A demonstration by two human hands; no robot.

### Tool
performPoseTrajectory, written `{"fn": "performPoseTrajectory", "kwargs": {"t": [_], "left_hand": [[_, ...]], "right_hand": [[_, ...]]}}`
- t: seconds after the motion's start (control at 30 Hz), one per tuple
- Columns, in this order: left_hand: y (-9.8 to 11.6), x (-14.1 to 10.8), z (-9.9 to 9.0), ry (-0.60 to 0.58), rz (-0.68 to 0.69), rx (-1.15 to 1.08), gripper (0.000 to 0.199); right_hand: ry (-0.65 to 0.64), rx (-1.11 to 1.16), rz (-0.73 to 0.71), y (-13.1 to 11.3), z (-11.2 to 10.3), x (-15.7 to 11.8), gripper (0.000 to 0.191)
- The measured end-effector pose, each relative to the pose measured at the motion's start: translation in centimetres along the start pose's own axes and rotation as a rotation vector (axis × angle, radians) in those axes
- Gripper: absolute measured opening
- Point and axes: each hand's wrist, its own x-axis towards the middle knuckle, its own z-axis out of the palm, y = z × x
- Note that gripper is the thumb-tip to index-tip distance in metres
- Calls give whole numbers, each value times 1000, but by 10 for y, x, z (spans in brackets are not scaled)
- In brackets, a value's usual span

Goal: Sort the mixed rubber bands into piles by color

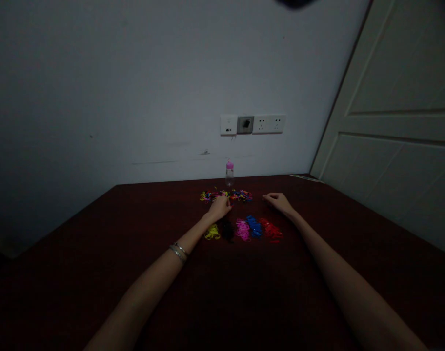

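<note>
My left hand point(219, 208) is closed, fingers bent down at the front edge of a mixed heap of small coloured rubber bands point(242, 195). Anything in its fingertips is too small to make out. To the right of that heap, my right hand point(278, 201) rests on the tabletop with its fingers curled together; what they hold, if anything, is hidden. Nearer to me lie single-colour piles in a row: yellow bands point(212, 232), black bands point(227, 230), pink bands point(242, 230), blue bands point(253, 226) and red bands point(271, 230).
Behind the mixed heap a clear bottle with a pink top point(229, 174) stands upright on the dark red table point(222, 292). Wall sockets point(268, 124) sit above it on the wall. A pale panelled door point(391, 146) is at the right.
</note>
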Motion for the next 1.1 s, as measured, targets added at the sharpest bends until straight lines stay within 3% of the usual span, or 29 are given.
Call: {"fn": "performPoseTrajectory", "kwargs": {"t": [0.3, 0.5, 0.63, 0.77, 0.93, 1.1], "left_hand": [[6, -1, -3, -25, 74, -38, 17], [48, -7, -8, -127, 251, -156, 17], [80, -10, 1, -201, 385, -192, 18], [100, -12, 11, -261, 435, -181, 17], [102, -15, 12, -270, 420, -121, 19], [81, -8, -5, -173, 396, -151, 22]], "right_hand": [[25, -42, 3, -8, 1, -4, 43], [42, -70, -16, -7, 2, -4, 41], [48, -73, -13, -4, 2, -2, 40], [50, -72, -36, -4, 2, -2, 38], [48, -78, -45, -3, 1, -2, 39], [45, -91, -73, -2, 1, -1, 39]]}}
